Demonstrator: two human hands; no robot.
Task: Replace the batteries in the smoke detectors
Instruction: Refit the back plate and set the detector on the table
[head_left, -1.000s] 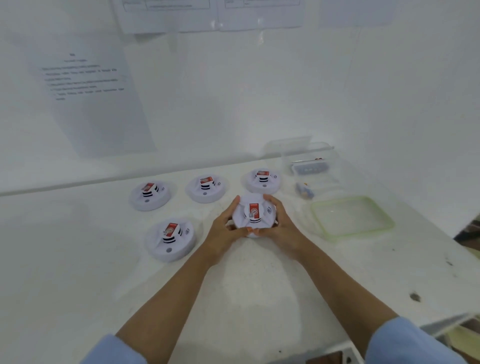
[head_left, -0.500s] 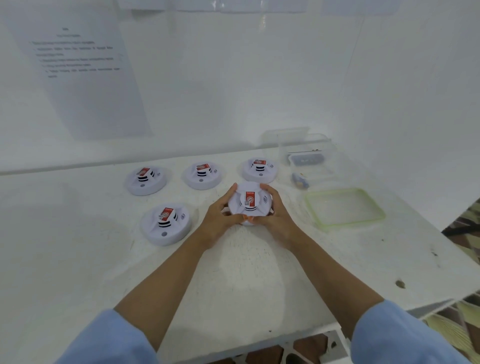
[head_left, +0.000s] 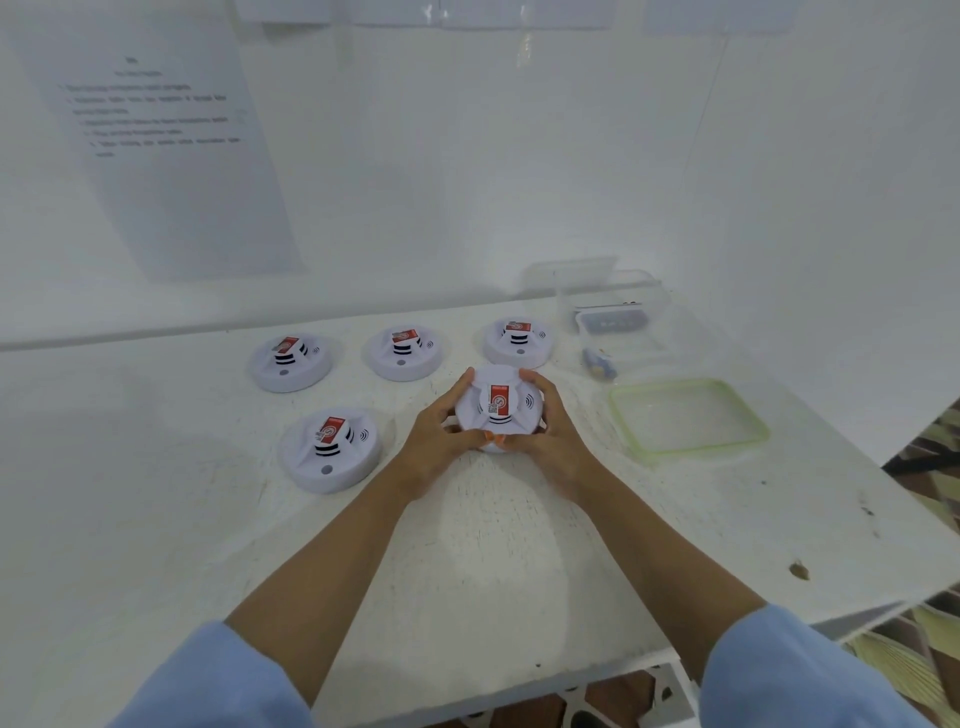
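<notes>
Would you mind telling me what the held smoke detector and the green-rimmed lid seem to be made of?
The smoke detector looks like matte white moulded plastic, given its smooth shaped shell. The green-rimmed lid seems translucent plastic: the table shows through.

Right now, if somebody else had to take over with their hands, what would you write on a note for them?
Hands: left hand and right hand both grip one smoke detector from either side, over the table.
Things: back row of three detectors and front-left detector sit face up and closed. The clear container at back right holds dark items, probably batteries. A green-rimmed lid lies in front of it.
Done: no detector looks opened yet.
Left: open the held one, swap its battery, then do the other four.
</notes>
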